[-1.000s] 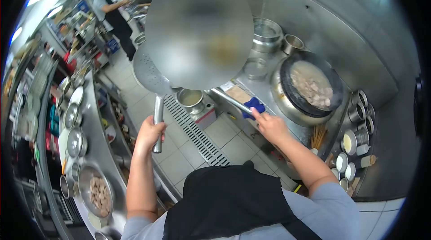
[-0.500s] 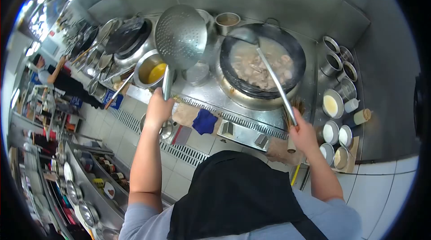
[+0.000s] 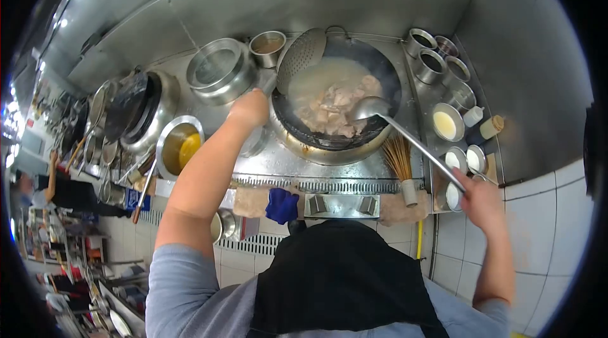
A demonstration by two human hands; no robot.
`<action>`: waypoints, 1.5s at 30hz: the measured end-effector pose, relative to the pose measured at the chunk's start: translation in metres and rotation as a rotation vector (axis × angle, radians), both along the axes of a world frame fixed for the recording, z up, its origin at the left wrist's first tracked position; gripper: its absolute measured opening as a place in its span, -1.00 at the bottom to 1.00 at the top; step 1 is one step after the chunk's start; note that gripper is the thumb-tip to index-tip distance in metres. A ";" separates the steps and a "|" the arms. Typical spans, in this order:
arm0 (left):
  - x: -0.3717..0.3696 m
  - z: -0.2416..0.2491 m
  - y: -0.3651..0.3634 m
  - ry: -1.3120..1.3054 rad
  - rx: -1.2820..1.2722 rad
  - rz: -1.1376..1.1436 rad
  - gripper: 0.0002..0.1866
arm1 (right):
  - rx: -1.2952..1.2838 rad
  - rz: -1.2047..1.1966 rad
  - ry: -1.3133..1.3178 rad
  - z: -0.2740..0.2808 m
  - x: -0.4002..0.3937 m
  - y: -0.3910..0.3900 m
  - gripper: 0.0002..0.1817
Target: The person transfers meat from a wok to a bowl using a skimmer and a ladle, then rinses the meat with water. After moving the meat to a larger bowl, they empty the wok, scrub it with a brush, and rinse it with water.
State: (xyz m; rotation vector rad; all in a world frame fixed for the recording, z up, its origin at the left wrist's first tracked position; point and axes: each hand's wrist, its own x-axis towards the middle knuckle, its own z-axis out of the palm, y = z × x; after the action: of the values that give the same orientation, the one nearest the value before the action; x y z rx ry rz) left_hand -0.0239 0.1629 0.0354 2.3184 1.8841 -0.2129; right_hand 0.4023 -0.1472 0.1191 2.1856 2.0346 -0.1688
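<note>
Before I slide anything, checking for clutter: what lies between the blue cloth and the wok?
A slotted grate, steel counter and the burner ring, in the head view.

Found pale irregular meat pieces (image 3: 339, 107) inside the round black metal wok (image 3: 382, 66). Noticed, at its left, a round silver metal pot (image 3: 223, 93); before it, toward right, a long brown stick-bristled brush (image 3: 398, 159); at its right, small cylindrical silver metal containers (image 3: 430, 77).

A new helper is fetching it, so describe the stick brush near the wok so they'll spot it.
On the steel stove, find the big black wok holding meat. Just off its right front side lies the stick brush, brown sticks fanned toward the wok, pale handle toward the front edge. Unlike the smooth metal ladle beside it, it's a bundle of sticks.
</note>
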 end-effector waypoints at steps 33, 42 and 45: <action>0.017 -0.043 -0.045 -0.951 -0.587 0.335 -0.85 | -0.114 -0.550 1.549 -0.109 -0.117 0.071 -0.76; -0.021 -0.021 -0.070 -1.022 -0.550 0.376 -0.81 | -0.109 -0.521 1.398 -0.091 -0.085 0.044 -0.57; -0.027 -0.018 -0.075 -0.998 -0.546 0.379 -0.81 | -0.123 -0.513 1.407 -0.080 -0.071 0.039 -0.50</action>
State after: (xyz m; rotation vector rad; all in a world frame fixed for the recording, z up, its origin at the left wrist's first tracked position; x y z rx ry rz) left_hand -0.0514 0.0876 0.0170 1.2694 1.4186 0.3666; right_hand 0.3315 -0.1085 0.0391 2.6798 1.5285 -2.3167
